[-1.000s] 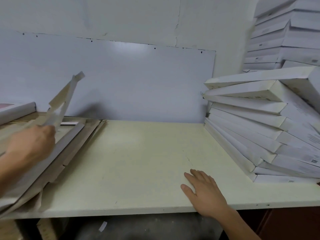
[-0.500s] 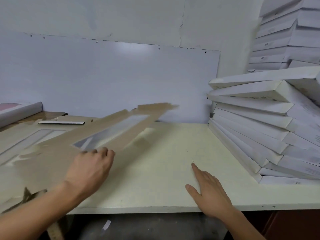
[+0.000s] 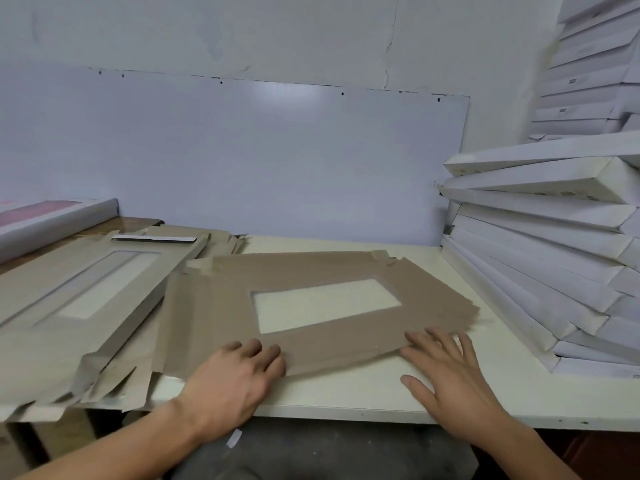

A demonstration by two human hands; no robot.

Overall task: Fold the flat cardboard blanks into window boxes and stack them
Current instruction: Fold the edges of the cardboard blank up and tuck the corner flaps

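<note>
Cardboard blank (image 3: 322,327), brown side up with a rectangular window cut out of its middle, lies flat on the pale table (image 3: 346,396), turned a little askew, its left part overlapping the pile of flat blanks (image 3: 86,299) at the table's left end. Left hand (image 3: 232,379) rests on the blank's near edge just left of the window, fingers curled over so the knuckles show; whether the thumb is under the card cannot be told. Right hand (image 3: 450,375) lies palm down with fingers straight and spread, the fingertips (image 3: 433,336) touching the blank's near right edge, the thumb out on the bare table. Folded white boxes (image 3: 554,265) are stacked in a leaning heap at the table's right end, well apart from the hands.
</note>
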